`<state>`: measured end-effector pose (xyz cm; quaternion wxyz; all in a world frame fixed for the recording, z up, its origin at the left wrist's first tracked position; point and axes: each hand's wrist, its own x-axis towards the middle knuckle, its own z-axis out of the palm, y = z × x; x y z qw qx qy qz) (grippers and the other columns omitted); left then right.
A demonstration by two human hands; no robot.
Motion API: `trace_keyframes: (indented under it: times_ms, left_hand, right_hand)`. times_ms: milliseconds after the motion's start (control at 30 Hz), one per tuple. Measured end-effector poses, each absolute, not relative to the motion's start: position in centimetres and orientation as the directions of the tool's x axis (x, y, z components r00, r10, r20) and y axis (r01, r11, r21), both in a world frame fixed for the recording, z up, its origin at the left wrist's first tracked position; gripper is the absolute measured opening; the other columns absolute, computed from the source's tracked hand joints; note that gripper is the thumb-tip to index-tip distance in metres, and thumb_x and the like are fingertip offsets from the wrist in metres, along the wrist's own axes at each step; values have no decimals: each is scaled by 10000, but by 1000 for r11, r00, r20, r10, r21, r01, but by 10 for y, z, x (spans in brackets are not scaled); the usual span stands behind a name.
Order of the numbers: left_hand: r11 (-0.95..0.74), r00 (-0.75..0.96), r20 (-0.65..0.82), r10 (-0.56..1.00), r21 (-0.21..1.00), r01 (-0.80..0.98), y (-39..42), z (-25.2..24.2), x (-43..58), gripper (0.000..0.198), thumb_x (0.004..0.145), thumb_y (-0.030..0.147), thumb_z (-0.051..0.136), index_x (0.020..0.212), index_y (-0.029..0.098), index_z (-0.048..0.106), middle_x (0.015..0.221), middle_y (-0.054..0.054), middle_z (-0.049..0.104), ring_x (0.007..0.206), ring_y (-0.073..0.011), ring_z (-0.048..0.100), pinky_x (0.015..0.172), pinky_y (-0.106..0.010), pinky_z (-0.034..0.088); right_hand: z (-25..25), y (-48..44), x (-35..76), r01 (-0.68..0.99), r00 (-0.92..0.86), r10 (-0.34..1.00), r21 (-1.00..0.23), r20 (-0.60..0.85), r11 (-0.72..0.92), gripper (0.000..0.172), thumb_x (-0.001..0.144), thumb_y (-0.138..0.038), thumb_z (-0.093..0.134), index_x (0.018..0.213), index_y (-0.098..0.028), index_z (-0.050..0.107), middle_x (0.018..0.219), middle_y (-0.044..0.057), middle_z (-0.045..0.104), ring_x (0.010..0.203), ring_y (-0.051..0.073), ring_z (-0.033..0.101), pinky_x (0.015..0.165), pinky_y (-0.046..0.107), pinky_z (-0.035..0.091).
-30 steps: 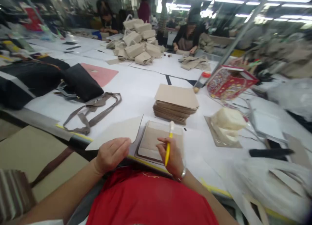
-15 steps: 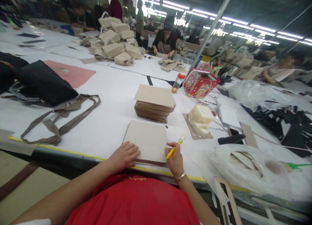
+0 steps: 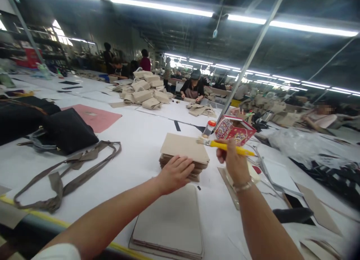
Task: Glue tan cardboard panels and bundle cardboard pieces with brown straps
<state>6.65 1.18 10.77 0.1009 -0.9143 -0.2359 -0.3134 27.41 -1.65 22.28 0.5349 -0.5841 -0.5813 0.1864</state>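
Work table (image 3: 139, 130): broad and white-covered, with a yellow strip (image 3: 125, 250) along the near edge.
Near edge: a low pile of grey-beige boards (image 3: 171, 218) with rounded corners.
Middle: a taller stack of beige boards (image 3: 182, 145) just beyond that pile; a small black scrap (image 3: 199, 188) near its base.
Left: tangled taupe straps (image 3: 57, 185), a black bag (image 3: 69, 130), and a pink sheet (image 3: 99, 118) behind.
Far side: a heap of boxy beige bags (image 3: 149, 89); flat beige pieces (image 3: 200, 110) to its right.
Right: a red-lidded jar (image 3: 209, 129) beside a red patterned box (image 3: 232, 130); nearer, a flat white object (image 3: 277, 173).
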Motion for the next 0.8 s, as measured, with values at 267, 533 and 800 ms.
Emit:
trace_keyframes:
  times_ms: [267, 533, 800]
  left_hand:
    - [-747, 680, 370, 633, 64, 662, 61, 104, 115, 508, 802, 473, 534, 1191, 149, 497, 1199, -147, 537, 1093, -301, 464, 898, -448, 359]
    - [-787, 709, 411, 573, 36, 615, 65, 102, 110, 493, 827, 453, 516, 1230, 176, 460, 1266, -132, 497, 1144, -283, 425, 906, -435, 333]
    - [-757, 713, 296, 635, 58, 650, 86, 125, 108, 217, 820, 352, 549, 958, 192, 600, 1024, -85, 609, 947, -258, 524, 745, -376, 413]
  right_hand:
    - [181, 145, 217, 236, -309, 928, -962, -208, -137, 199, 757, -323, 629, 777, -129, 591, 475, -62, 466, 344, 22, 328, 323, 139, 207]
    - [157, 211, 239, 224, 96, 970, -944, -225, -242, 186, 811, -262, 582, 692, -132, 522, 429, -55, 460, 358, 30, 357, 338, 131, 282]
    - [177, 161, 347, 342, 439, 890, -893, -124, -293, 186, 794, -203, 574, 640, -138, 494, 422, -40, 454, 343, 45, 359, 323, 163, 275]
